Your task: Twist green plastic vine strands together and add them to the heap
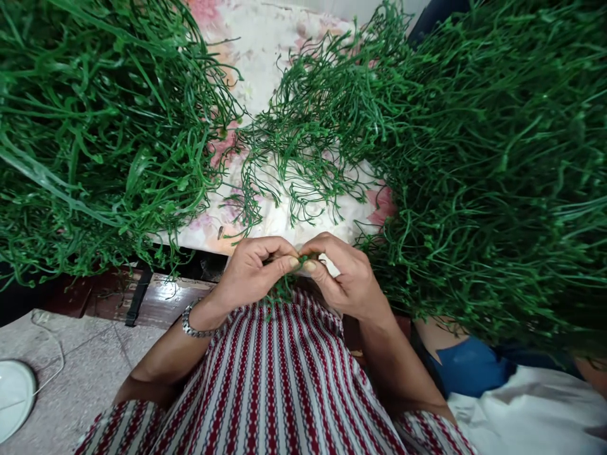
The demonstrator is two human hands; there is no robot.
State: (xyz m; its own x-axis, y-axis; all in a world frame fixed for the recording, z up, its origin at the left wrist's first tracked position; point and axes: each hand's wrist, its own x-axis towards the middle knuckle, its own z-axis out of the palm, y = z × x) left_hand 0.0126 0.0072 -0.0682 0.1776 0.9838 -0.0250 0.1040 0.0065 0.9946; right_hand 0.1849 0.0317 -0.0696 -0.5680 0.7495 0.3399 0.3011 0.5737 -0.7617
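Note:
My left hand (253, 272) and my right hand (348, 275) meet at the near edge of the table, thumbs and forefingers pinched together. Between them they grip a small green plastic-looking sprig (302, 259). Thin stems (279, 292) hang below my left fingers, over my striped top. Just beyond my hands, loose sprigs of the same kind (308, 183) lie spread on the flowered tablecloth (270, 218). My fingers partly hide the held piece.
Large heaps of green stems rise at the left (104, 126) and right (493, 158). At right, a person's blue clothing (474, 366) and a white cloth (531, 404) show under the heap. A round white object (16, 398) with a cord is on the floor at lower left.

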